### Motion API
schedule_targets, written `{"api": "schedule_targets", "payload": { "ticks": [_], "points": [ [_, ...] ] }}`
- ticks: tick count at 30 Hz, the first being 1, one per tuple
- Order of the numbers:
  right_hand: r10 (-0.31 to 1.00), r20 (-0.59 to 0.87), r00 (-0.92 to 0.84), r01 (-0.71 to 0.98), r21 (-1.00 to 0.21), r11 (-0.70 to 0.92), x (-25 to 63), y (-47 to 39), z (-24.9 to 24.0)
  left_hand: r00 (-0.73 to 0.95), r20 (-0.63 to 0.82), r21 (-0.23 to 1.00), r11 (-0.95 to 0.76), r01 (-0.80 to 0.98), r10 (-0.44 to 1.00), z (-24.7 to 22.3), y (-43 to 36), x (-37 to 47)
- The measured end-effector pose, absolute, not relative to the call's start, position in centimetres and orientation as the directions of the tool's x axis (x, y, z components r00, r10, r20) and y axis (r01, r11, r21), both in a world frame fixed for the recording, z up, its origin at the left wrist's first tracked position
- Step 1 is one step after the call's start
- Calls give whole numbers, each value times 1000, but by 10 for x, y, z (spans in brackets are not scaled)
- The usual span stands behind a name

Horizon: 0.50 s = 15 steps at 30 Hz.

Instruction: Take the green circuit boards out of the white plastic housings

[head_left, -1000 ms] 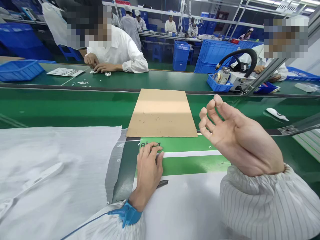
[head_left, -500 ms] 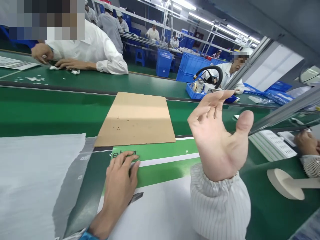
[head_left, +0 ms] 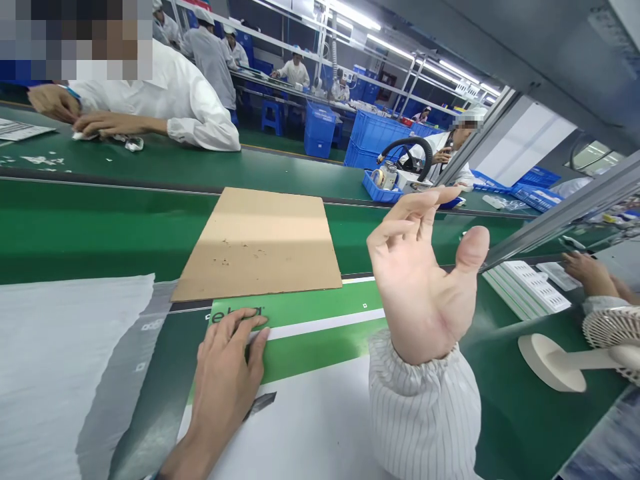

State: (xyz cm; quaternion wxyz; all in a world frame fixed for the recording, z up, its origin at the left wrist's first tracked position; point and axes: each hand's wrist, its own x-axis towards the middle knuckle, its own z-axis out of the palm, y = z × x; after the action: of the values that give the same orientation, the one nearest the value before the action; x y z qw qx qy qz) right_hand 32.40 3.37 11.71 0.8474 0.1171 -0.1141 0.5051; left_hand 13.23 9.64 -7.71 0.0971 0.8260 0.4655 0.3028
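Observation:
My left hand (head_left: 227, 367) rests on the printed green-and-white sheet (head_left: 310, 347), its fingers a little bent and apart near the dark lettering. Beside its wrist, a small dark grey piece (head_left: 263, 403) lies on the white part of the sheet. Raised above the sheet's right side is my right hand (head_left: 425, 273), palm showing, fingers curved and thumb apart, with nothing in it. A brown cardboard piece (head_left: 265, 247) lies just beyond the sheet, overlapping the bench edge and the green belt.
White translucent sheeting (head_left: 60, 373) covers the left side. To the right stand a cream fan (head_left: 555, 363) and a stack of white-and-green pieces (head_left: 530, 290). A blue tray (head_left: 383, 190) sits past the belt. A person in white (head_left: 185, 100) works across the bench; another person's hands (head_left: 593, 273) show at right.
The view has shifted slightly, so most things appear further left. Both my hands keep nearly the same pose over the sheet. The person across the bench has moved their hands a little.

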Motion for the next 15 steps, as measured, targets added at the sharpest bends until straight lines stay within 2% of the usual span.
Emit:
{"api": "schedule_targets", "payload": {
  "ticks": [15],
  "points": [
    [804, 314, 504, -848, 4, 530, 325, 36, 115, 379, 398, 448, -538, 714, 835, -76, 96, 133]
  ]
}}
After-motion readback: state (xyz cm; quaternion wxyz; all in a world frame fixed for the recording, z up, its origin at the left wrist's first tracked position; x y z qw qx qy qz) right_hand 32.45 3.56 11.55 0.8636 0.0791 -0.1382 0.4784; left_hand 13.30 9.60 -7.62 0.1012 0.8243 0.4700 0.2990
